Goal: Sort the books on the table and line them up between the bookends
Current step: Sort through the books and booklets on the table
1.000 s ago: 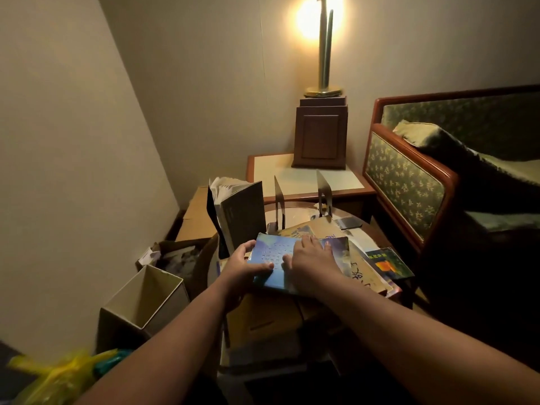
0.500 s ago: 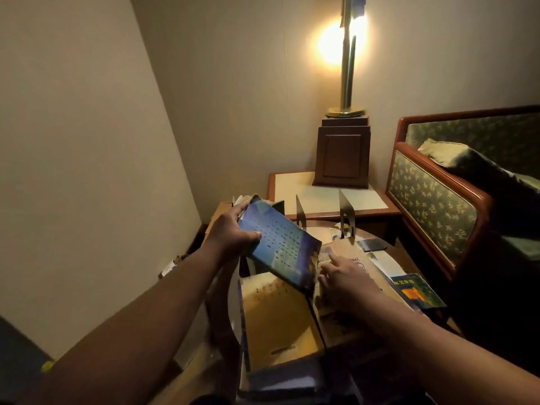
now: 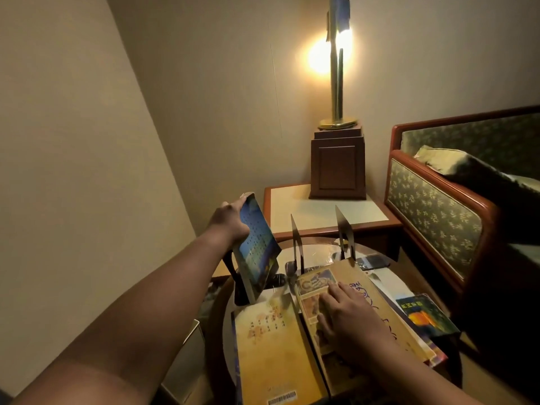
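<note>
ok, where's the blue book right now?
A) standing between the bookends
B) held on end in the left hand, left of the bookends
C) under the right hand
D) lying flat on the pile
B: the left hand grips the blue book near its top, tilted on end, left of the bookends. The right hand rests on a different book.

My left grip (image 3: 228,223) hid the back of the blue book (image 3: 257,247). My right grip (image 3: 349,318) covered part of the tan book (image 3: 347,271). The yellow book (image 3: 271,346) ran off the bottom edge.
</note>
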Motion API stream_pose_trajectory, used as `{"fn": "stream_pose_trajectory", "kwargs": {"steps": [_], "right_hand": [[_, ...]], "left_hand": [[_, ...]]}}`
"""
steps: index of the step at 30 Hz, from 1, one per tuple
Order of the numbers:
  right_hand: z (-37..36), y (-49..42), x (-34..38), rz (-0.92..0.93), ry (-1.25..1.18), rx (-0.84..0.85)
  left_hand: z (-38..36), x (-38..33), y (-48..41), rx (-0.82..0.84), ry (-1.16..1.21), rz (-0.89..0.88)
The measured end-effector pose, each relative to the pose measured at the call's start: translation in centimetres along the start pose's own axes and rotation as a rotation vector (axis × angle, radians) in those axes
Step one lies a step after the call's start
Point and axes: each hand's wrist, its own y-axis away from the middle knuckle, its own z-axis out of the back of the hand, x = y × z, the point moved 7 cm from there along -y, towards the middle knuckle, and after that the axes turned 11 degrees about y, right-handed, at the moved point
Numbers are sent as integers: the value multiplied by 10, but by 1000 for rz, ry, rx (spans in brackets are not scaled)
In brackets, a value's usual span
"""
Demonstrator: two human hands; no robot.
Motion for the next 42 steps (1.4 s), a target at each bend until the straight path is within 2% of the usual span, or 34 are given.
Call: {"fn": "stream_pose_trajectory", "kwargs": {"steps": [8, 16, 23, 27, 29, 33, 38, 42], "right_hand": [[-15, -7, -7, -21, 5, -19], [-19, -10, -9, -46, -8, 22], [-12, -10, -9, -38, -52, 71], [-2, -20, -5, -49, -130, 185], [12, -34, 2, -47, -166, 160], [30, -79, 35, 6, -379, 38], [-16, -161, 70, -189, -942, 305], [-58, -206, 89, -311, -1100, 401]], "left_hand": [[-27, 12, -26, -63, -213, 68], [-61, 26, -27, -83, -290, 108], [-68, 34, -23, -12, -385, 127], [-68, 40, -22, 36, -424, 121], [-65, 42, -22, 54, -387, 107], [-62, 53, -25, 144, -270, 69], [-56, 67, -25, 254, -150, -12], [-51, 69, -25, 281, -118, -79]]}}
